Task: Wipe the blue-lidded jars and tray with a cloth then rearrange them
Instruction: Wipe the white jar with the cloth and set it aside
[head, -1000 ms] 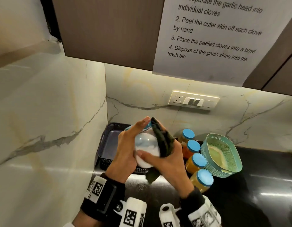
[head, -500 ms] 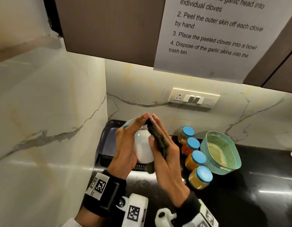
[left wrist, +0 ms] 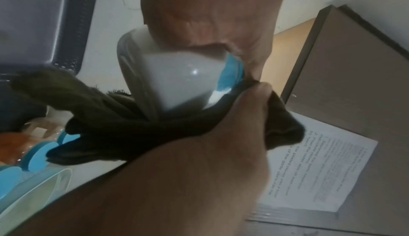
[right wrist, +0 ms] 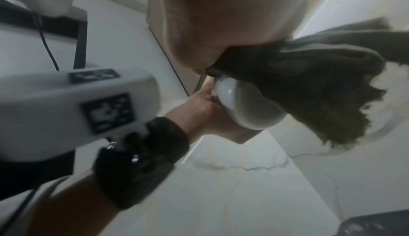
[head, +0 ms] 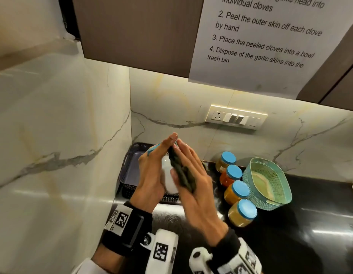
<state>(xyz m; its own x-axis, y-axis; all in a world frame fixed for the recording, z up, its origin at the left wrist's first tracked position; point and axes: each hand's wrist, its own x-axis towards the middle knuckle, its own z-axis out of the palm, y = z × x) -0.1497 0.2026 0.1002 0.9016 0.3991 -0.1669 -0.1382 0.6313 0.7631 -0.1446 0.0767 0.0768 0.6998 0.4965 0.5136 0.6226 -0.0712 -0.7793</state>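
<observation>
My left hand (head: 151, 171) grips a jar of white powder (head: 168, 180) by its side, raised over the dark tray (head: 130, 171), its blue lid (head: 151, 151) pointing away. My right hand (head: 193, 175) has its fingers nearly straight and pinches a dark green cloth (head: 181, 173) with the thumb against the jar. In the left wrist view the cloth (left wrist: 110, 122) wraps under the jar (left wrist: 177, 82) up to the lid. The right wrist view shows the cloth (right wrist: 309, 82) over the jar's base (right wrist: 250, 112). Several blue-lidded jars (head: 240, 188) stand in a row on the black counter.
A teal basket (head: 268, 182) sits right of the jar row. The tray stands in the corner against marble walls. A switch plate (head: 235, 117) is on the back wall, under cabinets with a paper sheet (head: 260, 42).
Both hands have lifted the jar slightly. My right hand's fingers have straightened and slid up along the jar with the cloth toward the lid.
</observation>
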